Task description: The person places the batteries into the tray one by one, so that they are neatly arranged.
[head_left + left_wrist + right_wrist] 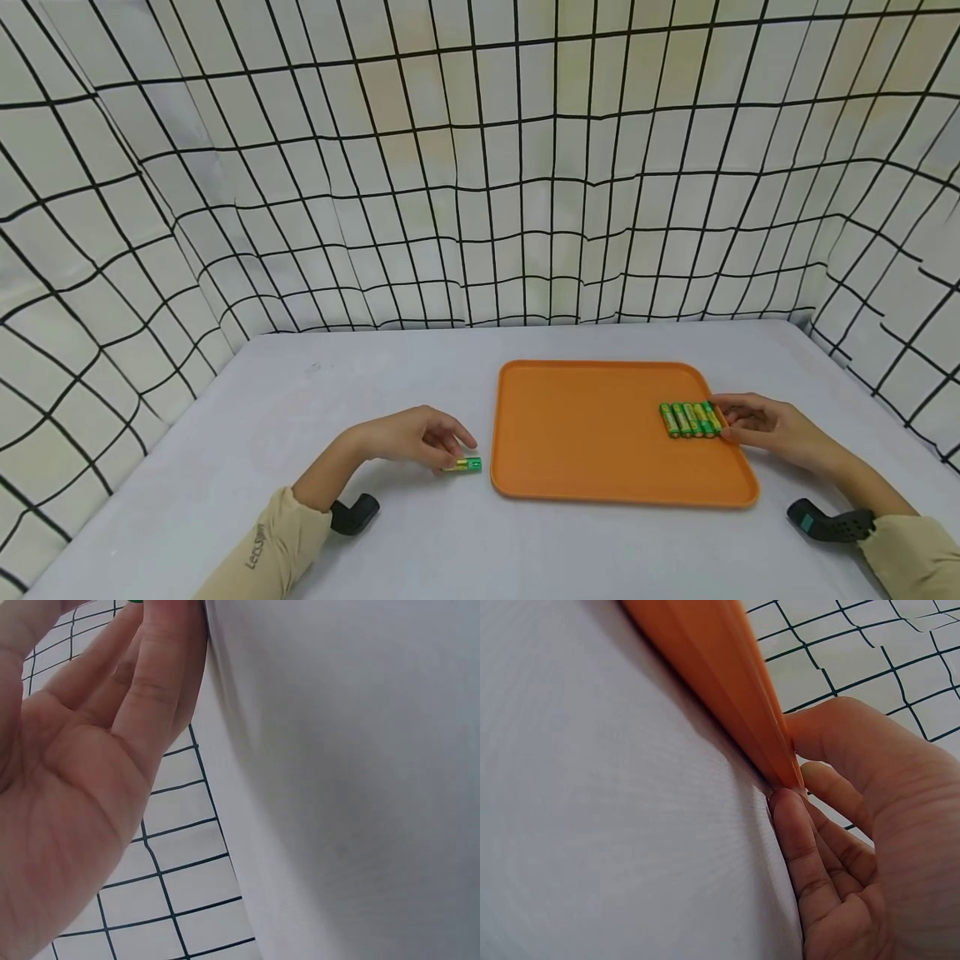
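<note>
My left hand (pixel 412 437) is just left of the orange tray (pixel 585 433). Its thumb and fingers pinch one end of a green and yellow battery (pixel 468 464), low over the white table. In the left wrist view, my left hand (pixel 90 765) shows its palm, and only a bit of green appears at the top edge. A side-by-side row of several matching batteries (pixel 688 420) lies inside the tray's right edge. There my right hand (pixel 776 429) holds the rim with bent fingers, close beside the row. The right wrist view shows its thumb against the tray rim (pixel 727 682).
A white cloth covers the table (pixel 405 367). Black-grid white sheeting (pixel 480 167) stands along the back and both sides. A dark band with a black device (pixel 356 514) is on the left wrist, and a similar device (pixel 828 522) is on the right wrist.
</note>
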`<state>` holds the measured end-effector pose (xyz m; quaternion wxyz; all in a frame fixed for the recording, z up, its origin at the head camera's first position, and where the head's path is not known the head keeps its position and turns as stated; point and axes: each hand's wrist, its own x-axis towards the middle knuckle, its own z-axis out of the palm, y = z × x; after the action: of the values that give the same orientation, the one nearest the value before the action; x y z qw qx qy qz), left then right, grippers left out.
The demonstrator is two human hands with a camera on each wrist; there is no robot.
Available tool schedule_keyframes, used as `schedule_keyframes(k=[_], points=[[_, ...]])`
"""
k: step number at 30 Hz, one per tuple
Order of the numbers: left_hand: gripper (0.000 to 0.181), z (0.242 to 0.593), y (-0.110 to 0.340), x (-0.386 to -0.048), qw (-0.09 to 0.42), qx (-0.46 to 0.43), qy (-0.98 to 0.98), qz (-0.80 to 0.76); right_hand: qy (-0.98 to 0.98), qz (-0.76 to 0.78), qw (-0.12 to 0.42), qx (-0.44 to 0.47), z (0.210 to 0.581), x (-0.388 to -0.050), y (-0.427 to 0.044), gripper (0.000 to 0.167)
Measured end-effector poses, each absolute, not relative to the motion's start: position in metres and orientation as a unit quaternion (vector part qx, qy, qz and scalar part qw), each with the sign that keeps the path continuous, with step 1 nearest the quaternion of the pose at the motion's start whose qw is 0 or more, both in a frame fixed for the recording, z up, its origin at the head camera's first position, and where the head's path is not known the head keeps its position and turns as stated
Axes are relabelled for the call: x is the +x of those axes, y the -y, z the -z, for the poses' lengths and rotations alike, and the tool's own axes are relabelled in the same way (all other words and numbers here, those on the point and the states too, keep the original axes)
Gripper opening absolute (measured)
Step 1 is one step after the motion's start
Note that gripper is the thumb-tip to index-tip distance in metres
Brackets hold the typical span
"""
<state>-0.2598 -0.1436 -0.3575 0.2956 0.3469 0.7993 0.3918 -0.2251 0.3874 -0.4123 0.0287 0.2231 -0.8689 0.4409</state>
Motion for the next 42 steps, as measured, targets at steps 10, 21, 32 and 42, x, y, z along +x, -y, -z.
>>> schedule_keyframes(k=[10, 21, 32, 42], points=[[0.030, 0.350, 0.144, -0.264, 0.255, 0.312, -0.822, -0.403, 0.872, -0.445, 0.020, 0.205, 0.408, -0.224, -0.391, 0.047], [0.030, 0.347, 0.130, -0.269, 0.218, 0.309, -0.808, -0.451, 0.876, -0.435, 0.030, 0.206, 0.413, -0.224, -0.391, 0.046], [0.031, 0.337, 0.095, -0.270, 0.226, 0.310, -0.779, -0.496, 0.879, -0.436, 0.021, 0.192, 0.410, -0.225, -0.390, 0.047], [0.031, 0.336, 0.076, -0.276, 0.226, 0.310, -0.773, -0.505, 0.875, -0.442, 0.012, 0.194, 0.410, -0.227, -0.388, 0.047]])
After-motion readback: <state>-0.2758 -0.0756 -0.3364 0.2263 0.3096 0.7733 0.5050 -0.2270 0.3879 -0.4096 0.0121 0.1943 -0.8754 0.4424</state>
